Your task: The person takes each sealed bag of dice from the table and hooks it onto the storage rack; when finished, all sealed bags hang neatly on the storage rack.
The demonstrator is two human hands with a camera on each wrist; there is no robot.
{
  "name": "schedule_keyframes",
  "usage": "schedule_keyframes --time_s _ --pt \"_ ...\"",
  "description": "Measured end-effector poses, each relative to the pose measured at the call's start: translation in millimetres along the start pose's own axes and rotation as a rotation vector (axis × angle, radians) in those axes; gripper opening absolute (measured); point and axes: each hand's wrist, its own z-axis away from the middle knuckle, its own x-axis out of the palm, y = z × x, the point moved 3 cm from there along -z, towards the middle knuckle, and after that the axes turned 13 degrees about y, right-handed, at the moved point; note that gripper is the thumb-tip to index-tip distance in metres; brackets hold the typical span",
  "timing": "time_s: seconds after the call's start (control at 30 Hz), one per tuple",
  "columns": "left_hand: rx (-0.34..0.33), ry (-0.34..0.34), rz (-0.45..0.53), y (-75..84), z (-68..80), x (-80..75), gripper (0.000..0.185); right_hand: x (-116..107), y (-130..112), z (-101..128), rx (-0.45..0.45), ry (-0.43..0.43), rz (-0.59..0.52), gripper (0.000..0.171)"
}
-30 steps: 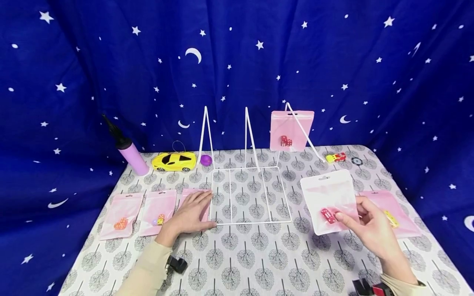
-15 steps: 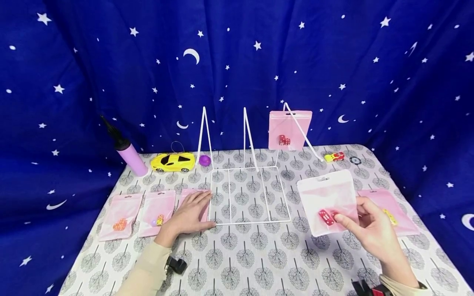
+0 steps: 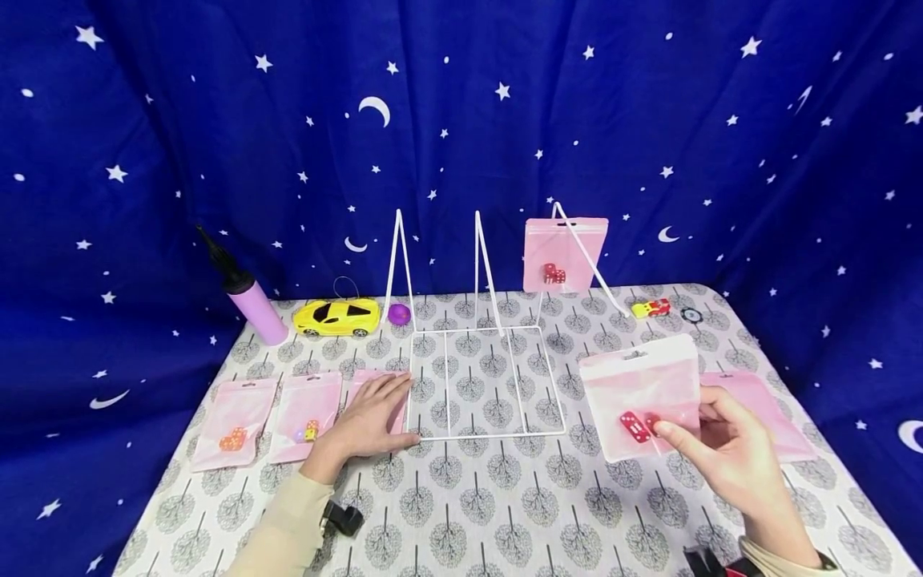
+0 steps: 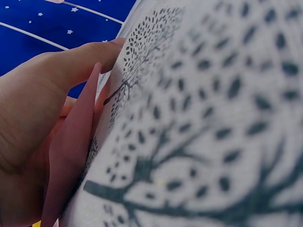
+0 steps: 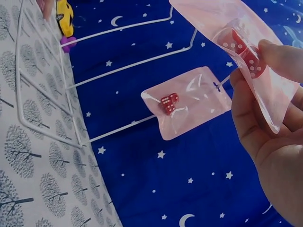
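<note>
My right hand (image 3: 739, 453) pinches a pink zip bag (image 3: 638, 377) by its lower right side, thumb in front. Red dice (image 3: 634, 427) show through it; the bag hangs off the table, its slotted top edge upward. The right wrist view shows the same bag (image 5: 265, 28) with fingers behind it. My left hand (image 3: 370, 417) lies with extended fingers over another pink bag (image 3: 364, 377), fingertips and thumb at the left side of a white wire rack (image 3: 486, 437). A pink bag with red dice (image 3: 566, 240) hangs on the rack's right-hand hook (image 3: 591, 260).
Two pink bags, one with orange dice (image 3: 234, 438), one with a yellow die (image 3: 311, 431), lie at left. Another bag (image 3: 757, 409) lies behind my right hand. A purple pump (image 3: 259, 312), yellow car (image 3: 337, 317), purple ball (image 3: 400, 313), small toy car (image 3: 651, 308) and round disc (image 3: 691, 315) stand behind.
The bag in my right hand has shifted slightly left and tilted a little, covering the yellow dice in the bag behind. My left hand stays in place.
</note>
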Motion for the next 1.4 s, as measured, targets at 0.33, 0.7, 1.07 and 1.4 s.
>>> schedule_keyframes --time_s 0.33,0.7,1.07,1.4 --pt "0.000 -0.005 0.003 0.5 -0.4 -0.1 0.102 7.3 -5.6 -6.9 -0.066 -0.026 -0.022 0.040" --pt "-0.009 -0.012 0.003 0.4 -1.0 -1.1 0.102 12.9 0.1 -19.7 -0.077 0.003 -0.055 0.038" --pt "-0.008 -0.008 0.003 1.7 0.1 -2.2 0.102 17.4 8.7 -25.8 -0.031 0.045 -0.082 0.038" --pt "-0.011 -0.010 0.003 0.4 0.0 -0.6 0.102 18.0 15.5 -26.7 0.084 0.115 -0.027 0.038"
